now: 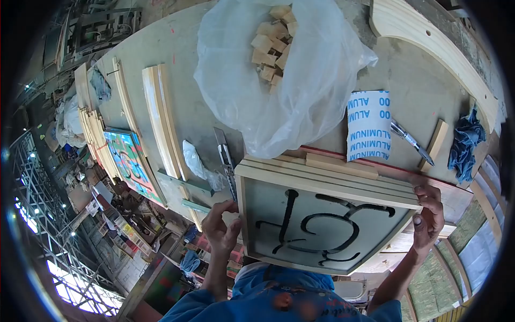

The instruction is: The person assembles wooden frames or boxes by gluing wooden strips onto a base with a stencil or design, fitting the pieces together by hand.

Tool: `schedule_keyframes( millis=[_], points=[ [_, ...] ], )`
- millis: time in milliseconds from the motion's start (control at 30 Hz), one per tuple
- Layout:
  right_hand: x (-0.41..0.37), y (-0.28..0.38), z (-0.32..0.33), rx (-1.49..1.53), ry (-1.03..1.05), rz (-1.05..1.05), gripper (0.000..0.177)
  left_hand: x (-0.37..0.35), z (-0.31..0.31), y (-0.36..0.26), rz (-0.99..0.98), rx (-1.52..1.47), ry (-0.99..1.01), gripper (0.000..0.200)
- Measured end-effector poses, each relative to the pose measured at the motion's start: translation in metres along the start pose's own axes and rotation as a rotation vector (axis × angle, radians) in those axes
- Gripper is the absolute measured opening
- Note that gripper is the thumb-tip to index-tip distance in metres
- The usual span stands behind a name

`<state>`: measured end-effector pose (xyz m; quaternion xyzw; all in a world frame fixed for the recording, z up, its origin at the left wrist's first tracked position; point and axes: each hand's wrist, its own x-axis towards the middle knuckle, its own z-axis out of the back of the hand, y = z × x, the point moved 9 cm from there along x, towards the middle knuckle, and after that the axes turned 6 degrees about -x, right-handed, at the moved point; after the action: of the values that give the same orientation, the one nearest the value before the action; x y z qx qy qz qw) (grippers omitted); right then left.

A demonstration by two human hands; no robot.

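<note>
A stack of light wooden frames (332, 185) tilts toward me at the table's near edge. Black scroll-like strokes cross the grey panel (370, 236) of the frontmost one. At its left side, my left hand (222, 225) has bent fingers pressed to the frame's edge. My right hand (428, 217) curls around the right corner, its thumb on the front. A small wood strip (341, 166) lies along the stack's far side. Just beyond my left fingers is a utility knife (225, 161).
A clear plastic bag (225, 64) of wooden blocks (271, 43) stands behind the stack. Nearby lie blue-lettered paper (369, 126), a pen (412, 141) and a blue rag (465, 145). Wood strips (158, 118) and a colourful panel (131, 163) are to the left, a curved board (434, 48) at right.
</note>
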<state>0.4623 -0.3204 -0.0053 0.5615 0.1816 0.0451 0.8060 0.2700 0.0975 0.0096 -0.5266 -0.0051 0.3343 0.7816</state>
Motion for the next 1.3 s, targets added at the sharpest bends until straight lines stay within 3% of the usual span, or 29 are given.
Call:
schedule_keyframes(
  millis=[400, 933, 1233, 1300],
  points=[
    [0.004, 0.007, -0.003, 0.082, 0.022, -0.053, 0.031, -0.005, 0.001, 0.015, 0.112, -0.003, -0.029, 0.051],
    [0.014, 0.011, -0.003, 0.020, 0.121, -0.016, 0.034, 0.001, -0.008, 0.005, 0.075, 0.054, 0.005, 0.053],
    [0.010, 0.008, -0.001, 0.089, 0.045, 0.000, 0.029, 0.001, -0.008, 0.001, 0.021, 0.074, 0.000, 0.055],
    [0.010, 0.012, 0.002, 0.130, -0.007, 0.008, 0.027, 0.001, -0.003, -0.025, -0.113, 0.267, -0.081, 0.053]
  ],
)
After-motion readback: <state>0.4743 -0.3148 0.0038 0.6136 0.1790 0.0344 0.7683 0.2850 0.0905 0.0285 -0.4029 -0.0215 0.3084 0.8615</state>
